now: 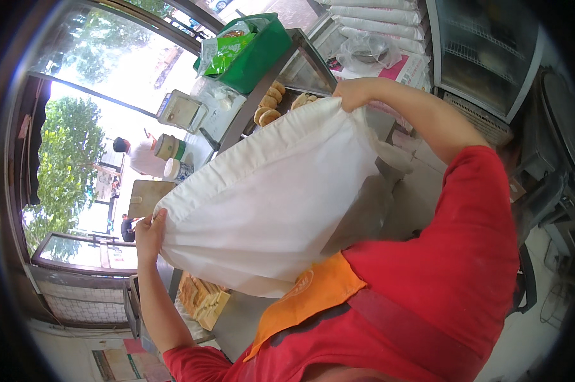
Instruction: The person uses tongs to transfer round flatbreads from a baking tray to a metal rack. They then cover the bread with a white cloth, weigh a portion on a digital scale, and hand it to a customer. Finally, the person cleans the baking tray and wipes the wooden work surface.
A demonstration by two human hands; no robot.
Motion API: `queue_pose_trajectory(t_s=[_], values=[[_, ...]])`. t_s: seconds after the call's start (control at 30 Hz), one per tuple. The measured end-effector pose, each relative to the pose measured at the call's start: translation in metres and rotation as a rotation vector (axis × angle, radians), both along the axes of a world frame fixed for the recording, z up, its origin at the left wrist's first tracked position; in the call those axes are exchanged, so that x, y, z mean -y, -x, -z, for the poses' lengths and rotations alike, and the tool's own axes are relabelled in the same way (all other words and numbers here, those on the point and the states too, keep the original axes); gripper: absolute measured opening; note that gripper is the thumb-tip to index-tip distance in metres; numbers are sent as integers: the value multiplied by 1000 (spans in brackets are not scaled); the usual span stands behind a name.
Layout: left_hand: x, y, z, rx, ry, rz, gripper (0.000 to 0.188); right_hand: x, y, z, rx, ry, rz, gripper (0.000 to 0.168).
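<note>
A large white cloth (263, 191) hangs stretched between my two hands, its thick folded edge running along the far side. My left hand (149, 234) grips one corner, thumb on top. The opposite corner is pinched in my right hand (356, 93), where some loose cloth droops past the fingers. Round baked buns (269, 104) sit in a display case just beyond the cloth's upper edge. Below the cloth, near my left forearm, lie slabs of browned flatbread or pastry (199, 296). The cloth hides much of the counter (242, 317).
A green plastic bin (258, 52) with packets stands at the window, near a scale (182, 111), tins (170, 147) and a jar (177, 169). Stacked white sacks (378, 21) and a glass-door refrigerator (485, 52) are at the right. People are visible outside.
</note>
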State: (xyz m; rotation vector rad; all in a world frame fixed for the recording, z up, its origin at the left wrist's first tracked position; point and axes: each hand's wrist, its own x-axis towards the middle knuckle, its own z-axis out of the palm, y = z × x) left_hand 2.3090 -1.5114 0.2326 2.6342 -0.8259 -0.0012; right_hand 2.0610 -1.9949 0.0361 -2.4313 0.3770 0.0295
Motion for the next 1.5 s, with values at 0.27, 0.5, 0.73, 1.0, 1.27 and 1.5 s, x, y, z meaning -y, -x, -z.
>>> queue_pose_trajectory(t_s=[0.27,0.5,0.73,1.0,1.27,1.5], values=[[-17,-23,5,-26,69,-31,47,17,1,-4,67,-410,-123,35],[10,15,18,94,37,56,40,48,-16,-13,477,391,282,22],[63,50,15,83,273,170,26,101,-71,-36,764,400,622,20],[70,52,19,217,227,116,22,112,-104,-64,700,447,591,21],[66,37,36,284,231,119,26,126,-109,-79,529,345,476,35],[59,25,44,270,264,102,26,125,-109,-88,432,388,461,34]])
